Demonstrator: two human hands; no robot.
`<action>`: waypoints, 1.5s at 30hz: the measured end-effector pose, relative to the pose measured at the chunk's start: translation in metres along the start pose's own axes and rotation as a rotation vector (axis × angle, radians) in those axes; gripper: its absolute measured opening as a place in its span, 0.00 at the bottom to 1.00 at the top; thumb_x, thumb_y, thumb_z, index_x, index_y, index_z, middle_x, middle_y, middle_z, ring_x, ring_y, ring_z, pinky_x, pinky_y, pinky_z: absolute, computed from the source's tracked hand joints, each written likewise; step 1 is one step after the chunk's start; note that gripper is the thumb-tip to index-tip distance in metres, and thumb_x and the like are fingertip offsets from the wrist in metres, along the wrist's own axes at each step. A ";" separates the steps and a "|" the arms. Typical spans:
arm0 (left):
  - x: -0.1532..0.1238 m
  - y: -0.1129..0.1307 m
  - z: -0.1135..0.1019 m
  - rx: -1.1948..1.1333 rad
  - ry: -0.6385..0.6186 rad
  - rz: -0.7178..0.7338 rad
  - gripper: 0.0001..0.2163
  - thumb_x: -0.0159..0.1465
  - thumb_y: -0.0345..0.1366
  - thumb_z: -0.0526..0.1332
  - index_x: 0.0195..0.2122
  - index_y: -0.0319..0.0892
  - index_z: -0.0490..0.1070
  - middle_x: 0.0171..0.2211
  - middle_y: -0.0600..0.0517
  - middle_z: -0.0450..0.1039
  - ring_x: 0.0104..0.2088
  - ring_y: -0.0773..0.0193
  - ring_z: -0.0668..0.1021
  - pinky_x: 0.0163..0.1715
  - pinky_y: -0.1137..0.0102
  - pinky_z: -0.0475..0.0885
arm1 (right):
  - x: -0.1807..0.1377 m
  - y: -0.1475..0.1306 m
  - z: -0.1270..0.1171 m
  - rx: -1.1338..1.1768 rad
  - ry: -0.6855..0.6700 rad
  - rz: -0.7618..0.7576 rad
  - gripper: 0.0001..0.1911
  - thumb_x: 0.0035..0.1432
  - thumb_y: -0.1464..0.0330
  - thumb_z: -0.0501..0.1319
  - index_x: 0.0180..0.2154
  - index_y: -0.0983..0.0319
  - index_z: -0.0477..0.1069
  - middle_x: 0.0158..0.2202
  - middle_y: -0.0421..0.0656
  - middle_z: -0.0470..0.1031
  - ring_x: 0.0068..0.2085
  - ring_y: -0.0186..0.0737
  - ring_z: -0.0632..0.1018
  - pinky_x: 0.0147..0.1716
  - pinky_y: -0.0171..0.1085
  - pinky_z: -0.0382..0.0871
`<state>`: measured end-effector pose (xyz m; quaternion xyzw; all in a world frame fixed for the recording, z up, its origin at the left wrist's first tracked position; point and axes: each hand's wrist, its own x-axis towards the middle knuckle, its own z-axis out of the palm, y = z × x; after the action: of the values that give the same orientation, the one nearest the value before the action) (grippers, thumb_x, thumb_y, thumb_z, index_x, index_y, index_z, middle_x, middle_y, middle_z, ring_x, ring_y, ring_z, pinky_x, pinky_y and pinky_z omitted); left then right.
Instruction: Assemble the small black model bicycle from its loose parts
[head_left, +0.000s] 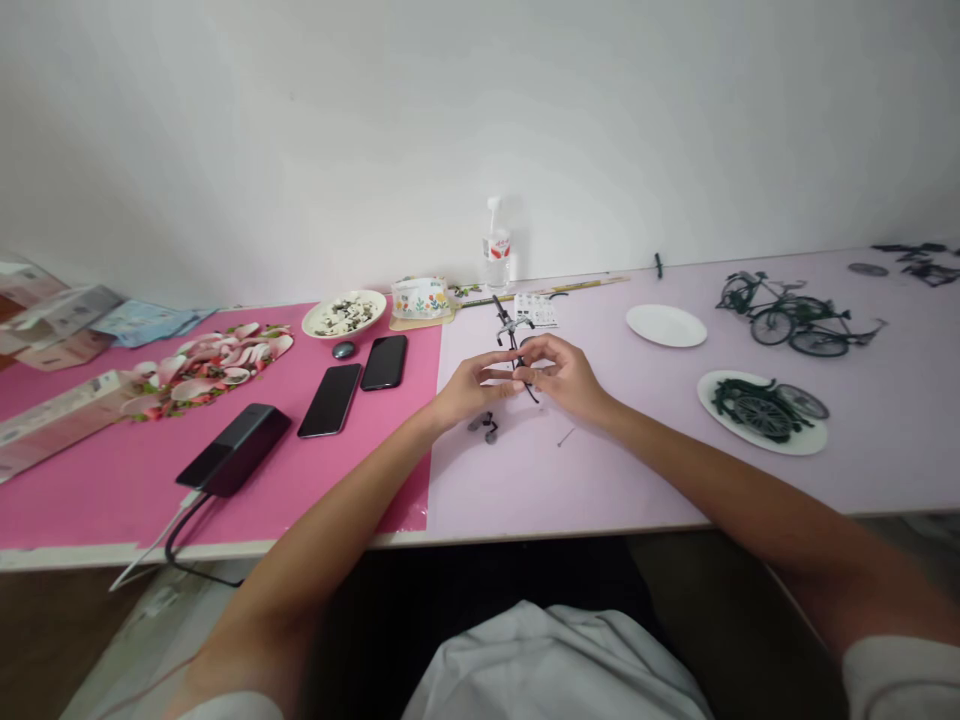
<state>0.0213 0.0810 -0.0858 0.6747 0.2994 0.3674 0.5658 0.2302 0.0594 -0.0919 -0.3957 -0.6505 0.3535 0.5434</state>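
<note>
My left hand (476,384) and my right hand (564,374) meet above the pale lilac table (645,470), fingers pinched together on a small black model bicycle frame (512,340) whose handlebar end sticks up behind them. Both hands grip this thin part from either side. A couple of small dark loose parts (486,427) lie on the table just under my left hand, and a thin pin (565,437) lies below my right hand.
Two dark green model bicycles (795,312) stand far right; a plate (802,436) holds wheels and parts, and another white plate (666,325) lies behind. On the pink mat (300,480) lie two phones (330,399), a power bank (234,449), and a dish of scraps (343,313). A bottle (496,245) stands by the wall.
</note>
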 end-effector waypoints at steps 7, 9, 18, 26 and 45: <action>-0.002 0.005 -0.001 -0.040 -0.017 -0.007 0.32 0.55 0.49 0.80 0.58 0.40 0.79 0.63 0.36 0.76 0.59 0.42 0.80 0.58 0.49 0.76 | -0.001 -0.005 0.000 -0.017 -0.033 -0.039 0.25 0.54 0.44 0.74 0.43 0.56 0.80 0.38 0.44 0.78 0.41 0.45 0.79 0.33 0.40 0.74; -0.002 0.007 0.000 -0.054 0.008 -0.024 0.32 0.55 0.51 0.79 0.57 0.40 0.80 0.60 0.37 0.78 0.57 0.44 0.81 0.58 0.50 0.75 | 0.000 -0.004 0.000 -0.013 -0.059 -0.036 0.24 0.56 0.45 0.72 0.44 0.56 0.81 0.38 0.44 0.78 0.40 0.45 0.79 0.33 0.40 0.74; -0.003 0.013 0.002 -0.034 0.045 -0.087 0.26 0.57 0.51 0.77 0.51 0.39 0.80 0.52 0.40 0.81 0.47 0.53 0.83 0.52 0.55 0.77 | -0.003 -0.004 0.000 -0.091 -0.094 -0.040 0.21 0.56 0.46 0.73 0.42 0.54 0.81 0.38 0.44 0.79 0.40 0.45 0.80 0.34 0.40 0.74; -0.004 0.023 0.004 0.023 0.119 -0.159 0.14 0.65 0.44 0.63 0.48 0.43 0.74 0.58 0.43 0.76 0.50 0.56 0.82 0.46 0.64 0.76 | -0.001 -0.007 -0.008 -0.095 0.036 -0.065 0.28 0.67 0.39 0.60 0.40 0.56 0.80 0.32 0.44 0.79 0.33 0.41 0.79 0.31 0.39 0.71; 0.014 -0.002 -0.036 -0.075 0.290 -0.308 0.17 0.64 0.40 0.54 0.50 0.39 0.73 0.51 0.38 0.84 0.42 0.52 0.87 0.40 0.63 0.77 | 0.031 0.034 -0.058 -0.571 -0.323 -0.117 0.14 0.65 0.54 0.65 0.36 0.53 0.84 0.39 0.48 0.84 0.53 0.58 0.73 0.54 0.56 0.68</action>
<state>-0.0009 0.1127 -0.0821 0.5394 0.4634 0.3809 0.5909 0.2885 0.1036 -0.0997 -0.4329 -0.8227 0.1834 0.3196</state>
